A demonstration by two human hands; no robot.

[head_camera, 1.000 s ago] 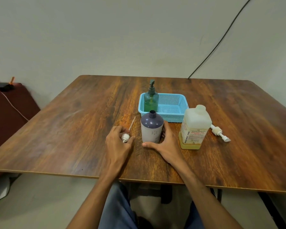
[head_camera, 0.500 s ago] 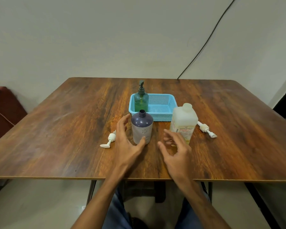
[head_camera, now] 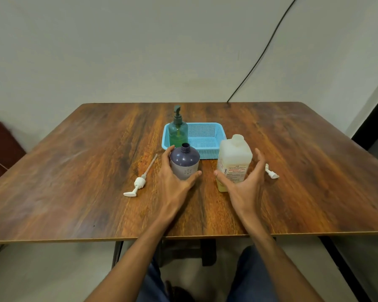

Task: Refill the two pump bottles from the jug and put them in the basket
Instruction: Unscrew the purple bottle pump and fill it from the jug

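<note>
A purple bottle [head_camera: 184, 163] with no pump stands upright at the table's middle, and my left hand [head_camera: 175, 182] wraps it, fingers on its left side and thumb on its front. Its white pump [head_camera: 139, 185] lies on the table to the left. The whitish jug [head_camera: 235, 155], holding a little yellow liquid, stands to the right. My right hand [head_camera: 247, 186] is spread around the jug's lower part, thumb in front and fingers apart on the right, not closed on it. A green pump bottle [head_camera: 178, 132] stands in the left end of the blue basket [head_camera: 207, 125].
Another white pump [head_camera: 272, 173] lies on the wooden table [head_camera: 74, 171] right of the jug, partly behind my right hand. A black cable [head_camera: 260, 59] runs down the wall to the table's back edge. A dark red piece of furniture [head_camera: 0, 147] stands at the left.
My left hand let go of the white pump, which now lies on the table, and went to the purple bottle. My right hand left that bottle and moved right to the jug.
</note>
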